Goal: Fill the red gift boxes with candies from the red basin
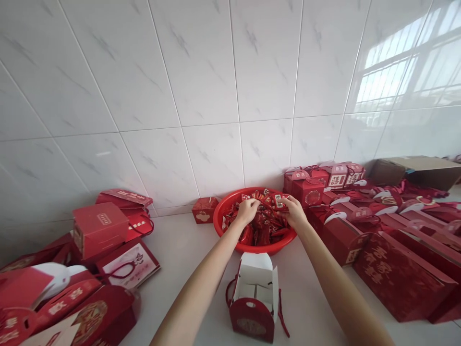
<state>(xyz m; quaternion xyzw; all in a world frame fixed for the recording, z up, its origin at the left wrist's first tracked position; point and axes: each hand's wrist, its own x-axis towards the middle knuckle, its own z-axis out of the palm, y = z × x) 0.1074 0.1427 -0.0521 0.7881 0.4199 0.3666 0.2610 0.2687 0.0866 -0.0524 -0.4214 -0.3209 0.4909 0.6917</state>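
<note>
A round red basin (220,218) stands against the tiled wall, filled with red-wrapped packets (262,230). Over its left part is my left hand (249,210), fingers closed in a pinch; what they hold, if anything, is too small to tell. My right hand (294,211), over the basin's right side, grips a small red packet with a pale label (279,201). In front of the basin, between my forearms, an open red gift box (252,319) shows its white inside with dividers, its red cord handles hanging at both sides.
Red gift boxes (101,226) are piled on the left. A small red box (203,210) sits left of the basin by the wall. Many red boxes (403,269) fill the right side, with a cardboard box (418,168) behind them. White tiles (209,62) rise behind the counter (176,250).
</note>
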